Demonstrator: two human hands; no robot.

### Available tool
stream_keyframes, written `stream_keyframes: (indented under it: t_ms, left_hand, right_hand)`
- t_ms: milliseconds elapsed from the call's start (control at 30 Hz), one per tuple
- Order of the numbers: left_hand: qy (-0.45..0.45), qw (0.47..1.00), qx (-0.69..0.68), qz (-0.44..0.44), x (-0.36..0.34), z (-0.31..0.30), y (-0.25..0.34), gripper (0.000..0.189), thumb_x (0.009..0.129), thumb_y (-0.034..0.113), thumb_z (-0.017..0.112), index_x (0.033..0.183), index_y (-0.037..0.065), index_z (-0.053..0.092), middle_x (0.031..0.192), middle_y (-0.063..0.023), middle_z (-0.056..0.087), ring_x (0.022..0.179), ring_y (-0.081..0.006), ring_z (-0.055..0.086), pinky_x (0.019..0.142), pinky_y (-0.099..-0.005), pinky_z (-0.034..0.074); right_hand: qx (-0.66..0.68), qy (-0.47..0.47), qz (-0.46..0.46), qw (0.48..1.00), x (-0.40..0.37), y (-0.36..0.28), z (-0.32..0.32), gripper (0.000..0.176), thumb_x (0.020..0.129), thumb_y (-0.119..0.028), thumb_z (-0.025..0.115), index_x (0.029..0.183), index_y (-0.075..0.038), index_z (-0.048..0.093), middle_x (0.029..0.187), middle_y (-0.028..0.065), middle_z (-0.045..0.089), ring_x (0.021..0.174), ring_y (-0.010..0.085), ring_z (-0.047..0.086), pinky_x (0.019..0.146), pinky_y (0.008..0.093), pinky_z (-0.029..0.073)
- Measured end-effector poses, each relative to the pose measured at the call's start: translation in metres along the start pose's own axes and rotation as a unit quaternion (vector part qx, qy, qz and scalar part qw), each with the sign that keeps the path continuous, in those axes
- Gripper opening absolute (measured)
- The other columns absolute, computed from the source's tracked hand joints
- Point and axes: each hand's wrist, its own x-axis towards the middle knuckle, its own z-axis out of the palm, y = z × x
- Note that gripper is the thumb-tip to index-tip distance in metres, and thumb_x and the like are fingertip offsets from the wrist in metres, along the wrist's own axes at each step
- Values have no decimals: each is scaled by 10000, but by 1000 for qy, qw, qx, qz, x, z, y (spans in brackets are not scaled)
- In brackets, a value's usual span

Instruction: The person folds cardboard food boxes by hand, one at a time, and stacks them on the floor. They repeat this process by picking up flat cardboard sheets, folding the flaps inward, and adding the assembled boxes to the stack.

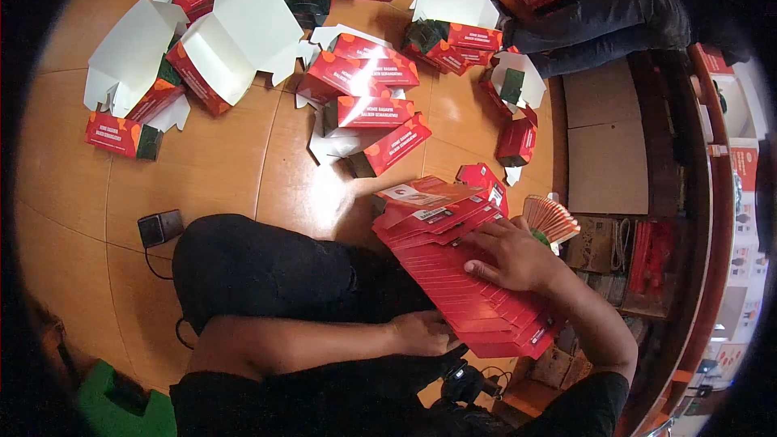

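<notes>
A fanned stack of flat red cartons (461, 275) lies tilted over my lap. My left hand (425, 333) holds the stack at its lower left edge, its fingertips hidden beneath the cartons. On top of the stack, near its upper right side, my right hand (510, 255) rests with the thumb apart from the fingers. Just beyond that hand is a striped bundle of folded paper (551, 220). A red box (483, 182) stands behind the stack's top edge.
Opened red-and-white boxes (212, 61) and piled red boxes (372, 109) cover the far wooden floor (218, 170). A black device (160, 228) with a cable is at left. Another person's legs (599, 28) extend at upper right. Shelves (664, 137) line the right; a green object (121, 405) is lower left.
</notes>
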Motion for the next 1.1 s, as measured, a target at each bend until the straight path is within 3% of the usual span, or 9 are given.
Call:
stream_keyframes:
  t_ms: [67,300,367,467,600,667,900,967,1100]
  left_hand:
    - [18,980,188,65,1,1,-3,439,858,153,489,1279,31,499,1255,-97,577,1167,-206,579,1043,-348,472]
    - [90,988,114,44,1,13,-2,372,831,152,513,1176,33,586,1139,-102,623,1087,-233,608,916,-331,527]
    - [111,994,-7,-10,4,-1,-5,362,830,168,520,1159,38,591,1115,-95,632,1068,-212,619,898,-323,531]
    - [100,992,71,29,4,-13,-11,339,838,176,518,1139,37,592,1097,-97,636,1045,-201,630,888,-324,535]
    - [100,994,42,32,3,-7,-11,315,855,182,496,1116,36,596,1093,-83,640,1042,-182,629,884,-321,534]
    - [78,963,244,85,3,-10,-14,339,848,188,503,1138,31,581,1084,-73,641,1064,-169,615,921,-320,522]
    - [56,979,190,44,2,-10,-8,384,913,207,466,1257,39,496,1185,-64,594,1156,-151,567,1001,-318,494]
    - [35,924,365,111,2,8,-4,380,939,215,447,1281,55,486,1236,-62,566,1176,-167,560,989,-318,501]
    - [-9,850,502,159,-3,22,0,389,945,224,443,1294,56,477,1239,-65,563,1171,-178,566,983,-318,502]
  right_hand:
    - [2,-58,5,998,4,0,-1,535,921,-497,553,1304,-126,589,1238,142,583,1188,319,528,1038,506,317]
    - [-20,-73,14,997,9,-3,-4,501,919,-483,561,1270,-130,617,1256,131,565,1180,302,534,989,480,349]
    - [-24,-71,12,997,10,-5,-6,481,917,-475,571,1249,-132,632,1273,123,553,1190,300,532,995,481,346]
    - [-27,-22,-24,999,10,-1,0,471,912,-466,585,1238,-130,637,1282,118,542,1201,298,529,997,483,344]
    - [-24,-36,-25,999,13,-1,-2,451,912,-454,593,1215,-124,649,1298,121,545,1208,301,528,1001,485,340]
    - [-19,-37,-30,999,14,-1,-3,437,917,-452,588,1182,-112,662,1289,129,570,1201,305,534,1007,476,338]
    - [15,-48,-20,999,19,1,-5,460,938,-474,535,1121,-71,662,1143,143,642,1145,319,565,1019,520,337]
    - [19,-51,-16,998,20,2,-5,454,939,-472,535,1096,-65,659,1122,145,649,1128,321,575,1018,521,336]
    - [30,-76,1,997,24,1,-8,455,938,-475,537,1104,-68,653,1106,147,653,1133,323,575,1017,533,332]
